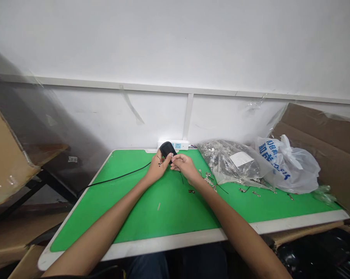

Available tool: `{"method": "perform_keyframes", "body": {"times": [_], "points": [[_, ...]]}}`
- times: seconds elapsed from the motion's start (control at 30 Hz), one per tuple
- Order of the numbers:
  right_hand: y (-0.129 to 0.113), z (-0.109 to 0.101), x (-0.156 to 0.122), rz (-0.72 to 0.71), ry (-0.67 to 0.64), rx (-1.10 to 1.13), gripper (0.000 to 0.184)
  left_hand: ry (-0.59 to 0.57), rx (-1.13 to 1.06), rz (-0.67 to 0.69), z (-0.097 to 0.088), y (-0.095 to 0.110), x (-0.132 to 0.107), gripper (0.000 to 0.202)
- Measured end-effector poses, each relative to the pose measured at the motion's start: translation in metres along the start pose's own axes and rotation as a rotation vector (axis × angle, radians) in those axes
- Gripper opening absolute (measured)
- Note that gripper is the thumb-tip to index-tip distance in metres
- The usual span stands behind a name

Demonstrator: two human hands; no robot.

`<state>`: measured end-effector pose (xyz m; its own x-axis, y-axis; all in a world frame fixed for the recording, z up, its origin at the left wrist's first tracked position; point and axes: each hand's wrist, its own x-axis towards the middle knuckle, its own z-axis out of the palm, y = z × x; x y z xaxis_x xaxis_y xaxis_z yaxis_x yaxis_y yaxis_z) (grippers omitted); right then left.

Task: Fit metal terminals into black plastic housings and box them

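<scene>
My left hand (155,167) is closed around a black, rounded plastic housing (167,148), held up above the far part of the green table mat (151,217). A black cable (119,178) trails leftward from near this hand across the mat. Thin dark wires hang by the housing. My right hand (184,164) meets the housing at its right side, thumb and fingers pinched together. Something small and shiny shows near those fingertips, too small to name. Just right of my right hand, small metal parts (209,179) lie in a loose pile.
Against the wall stands a white power strip (182,145). A clear bag of metal parts (235,161) and a tied white plastic bag (291,166) occupy the table's right side. Cardboard (323,143) rises behind them. A cardboard box (6,151) stands at far left.
</scene>
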<state>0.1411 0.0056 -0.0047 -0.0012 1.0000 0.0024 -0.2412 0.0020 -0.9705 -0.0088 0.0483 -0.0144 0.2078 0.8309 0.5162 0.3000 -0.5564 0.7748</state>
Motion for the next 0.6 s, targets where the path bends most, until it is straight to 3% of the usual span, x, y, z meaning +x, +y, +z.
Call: {"method": "perform_keyframes", "body": {"times": [0.6], "points": [[-0.0067,-0.0036,0.0015,0.051,0.054,-0.026,0.026,-0.057,0.031,0.068,0.0004,-0.0046,0.0032,0.042]]}}
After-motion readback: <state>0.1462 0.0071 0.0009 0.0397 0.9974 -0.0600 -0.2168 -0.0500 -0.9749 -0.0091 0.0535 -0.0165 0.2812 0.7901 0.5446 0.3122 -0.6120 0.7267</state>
